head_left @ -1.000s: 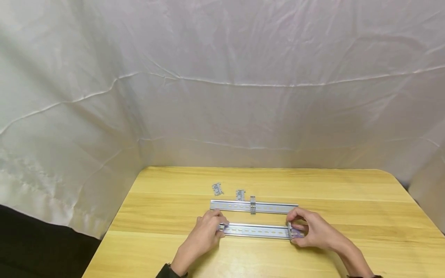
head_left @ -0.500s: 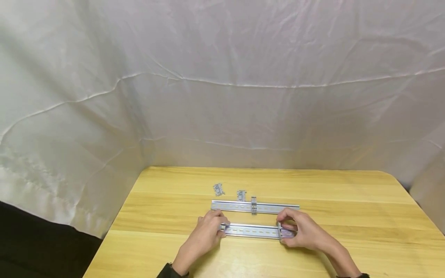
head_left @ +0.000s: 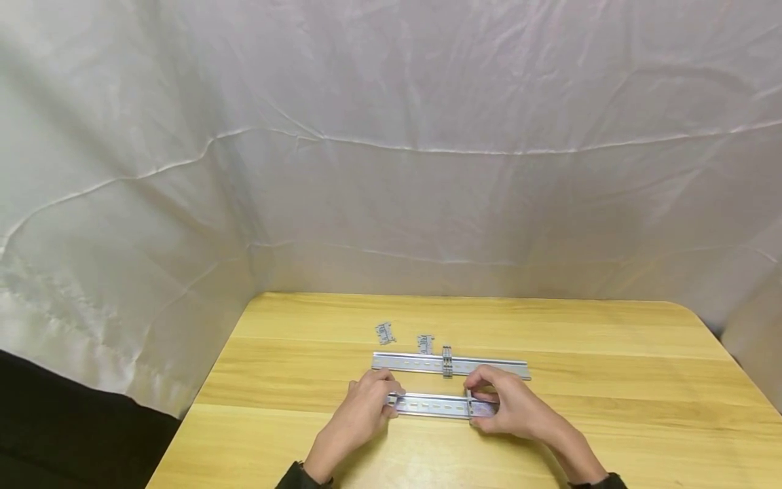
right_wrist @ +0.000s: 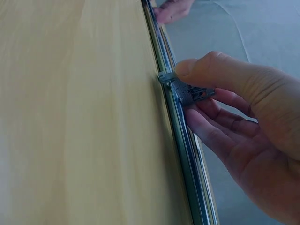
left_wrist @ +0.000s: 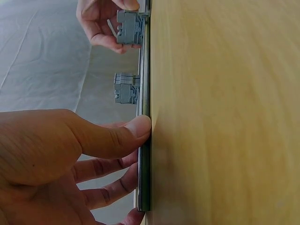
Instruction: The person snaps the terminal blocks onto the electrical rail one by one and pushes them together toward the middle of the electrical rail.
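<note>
A slotted metal DIN rail [head_left: 427, 405] lies lengthwise near the front of the table. My left hand [head_left: 364, 404] grips its left end, thumb [left_wrist: 138, 126] on the near edge and fingers on the far side. Around a grey terminal block [right_wrist: 190, 92] seated across this rail, my right hand [head_left: 510, 406] has its thumb and fingers pinched. The rail's right end is partly hidden under that hand. Just behind lies a second DIN rail [head_left: 403, 363], parallel to the first, bearing a small stack of terminal blocks [head_left: 447, 362] near its middle.
Two loose grey terminal blocks lie flat behind the far rail: one at the left [head_left: 385, 333], another [head_left: 425, 344] close to the rail's back edge. The wooden table [head_left: 293, 367] is bounded at the back by a pale cloth curtain [head_left: 391, 204].
My right hand has moved left along the near rail with the terminal block, now about mid-rail. The far rail's right end has come into view. My left hand stays at the rail's left end.
</note>
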Demonstrator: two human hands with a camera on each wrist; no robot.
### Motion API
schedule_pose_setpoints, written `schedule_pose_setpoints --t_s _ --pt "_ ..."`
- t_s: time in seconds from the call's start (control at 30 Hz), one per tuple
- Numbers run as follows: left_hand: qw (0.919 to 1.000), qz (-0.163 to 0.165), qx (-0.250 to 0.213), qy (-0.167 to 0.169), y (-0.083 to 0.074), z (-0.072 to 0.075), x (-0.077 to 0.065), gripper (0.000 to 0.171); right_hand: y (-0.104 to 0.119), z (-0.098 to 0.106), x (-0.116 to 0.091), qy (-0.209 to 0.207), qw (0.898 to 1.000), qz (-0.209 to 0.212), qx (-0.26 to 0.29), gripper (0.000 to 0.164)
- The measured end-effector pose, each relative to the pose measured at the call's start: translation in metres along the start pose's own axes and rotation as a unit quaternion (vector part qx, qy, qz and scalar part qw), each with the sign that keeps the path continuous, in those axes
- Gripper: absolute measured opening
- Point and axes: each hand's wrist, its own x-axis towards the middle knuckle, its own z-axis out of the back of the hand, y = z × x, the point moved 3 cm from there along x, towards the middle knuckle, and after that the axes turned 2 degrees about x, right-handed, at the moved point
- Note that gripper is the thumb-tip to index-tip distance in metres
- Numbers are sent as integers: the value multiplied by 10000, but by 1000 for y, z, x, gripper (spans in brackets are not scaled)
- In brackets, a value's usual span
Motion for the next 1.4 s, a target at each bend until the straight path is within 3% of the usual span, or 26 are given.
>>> schedule_pose_setpoints --t_s 0.67,0.93,1.4 --pt "9999 110 7 37 1 -2 0 26 10 -24 19 -357 9972 189 -623 49" --pt "10000 31 26 -20 0 -1 1 25 13 -26 20 -361 9980 256 -455 47" --pt "10000 43 -19 14 2 -2 1 24 12 -25 20 -350 9970 121 -684 51"
